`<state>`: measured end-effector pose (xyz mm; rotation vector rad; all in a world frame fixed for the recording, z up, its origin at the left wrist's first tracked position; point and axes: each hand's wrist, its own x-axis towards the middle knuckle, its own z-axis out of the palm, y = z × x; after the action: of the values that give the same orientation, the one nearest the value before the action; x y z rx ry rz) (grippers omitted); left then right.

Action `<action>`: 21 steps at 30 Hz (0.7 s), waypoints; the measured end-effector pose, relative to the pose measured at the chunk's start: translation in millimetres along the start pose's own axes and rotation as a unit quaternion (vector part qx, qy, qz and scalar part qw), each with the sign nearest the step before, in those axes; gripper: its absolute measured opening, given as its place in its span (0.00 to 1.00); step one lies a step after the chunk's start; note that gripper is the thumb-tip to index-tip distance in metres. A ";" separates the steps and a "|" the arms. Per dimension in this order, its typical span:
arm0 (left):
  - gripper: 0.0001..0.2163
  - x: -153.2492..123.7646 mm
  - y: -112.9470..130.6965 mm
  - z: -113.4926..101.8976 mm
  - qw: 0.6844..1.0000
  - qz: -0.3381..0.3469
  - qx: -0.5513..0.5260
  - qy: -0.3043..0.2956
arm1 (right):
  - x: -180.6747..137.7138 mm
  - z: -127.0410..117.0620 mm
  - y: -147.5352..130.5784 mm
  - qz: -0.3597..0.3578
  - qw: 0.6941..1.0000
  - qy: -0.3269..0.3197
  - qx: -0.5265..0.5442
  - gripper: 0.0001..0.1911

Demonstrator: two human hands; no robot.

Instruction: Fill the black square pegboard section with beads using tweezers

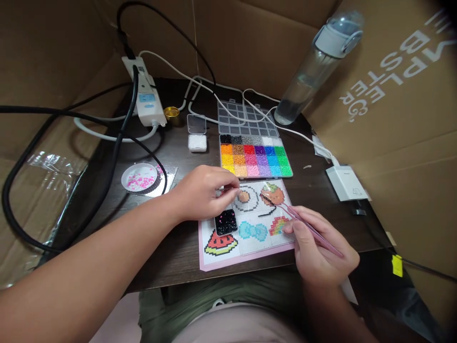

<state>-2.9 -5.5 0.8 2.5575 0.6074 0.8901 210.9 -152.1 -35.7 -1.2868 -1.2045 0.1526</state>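
Note:
My right hand (317, 247) grips pink tweezers (312, 228), their tips over a line of black beads near the orange fruit pattern (272, 194). The fingers of my left hand (210, 190) are pinched together above the fried-egg pattern (247, 197); what they hold, if anything, is too small to make out. Just below that hand, a small box of black beads (226, 222) with a few pink ones rests on the pattern sheet (217, 262). A clear pegboard (255, 243) covers the blue bow (253, 231) and rainbow (279, 226) pictures. A watermelon picture (220, 244) shows at the lower left.
Behind the sheet lies an open sorting case (255, 155) of coloured beads. To the left are a white dish (139, 177) of pink beads, a small white box (197, 143) and a power strip (144, 93) with cables. A water bottle (317, 66) and white charger (345, 183) stand right.

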 end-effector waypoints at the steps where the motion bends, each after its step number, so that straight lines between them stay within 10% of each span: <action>1: 0.06 -0.1 0.0 -0.2 1.000 -0.001 0.001 -0.001 | -0.4 -0.6 -0.2 -0.001 1.000 0.001 -0.011 0.16; 12: 0.05 -0.8 2.2 -0.1 1.000 -0.013 -0.007 -0.003 | -2.8 3.0 -24.8 -0.139 0.971 -0.194 -0.032 0.22; 21: 0.05 -2.0 1.0 1.7 1.000 -0.012 -0.010 -0.005 | -8.9 14.0 -28.7 -0.086 0.955 -0.279 0.056 0.20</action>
<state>-3.0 -7.7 -1.0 2.5302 0.6205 0.8707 182.0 -159.5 -21.1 -1.0612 -1.7558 0.4744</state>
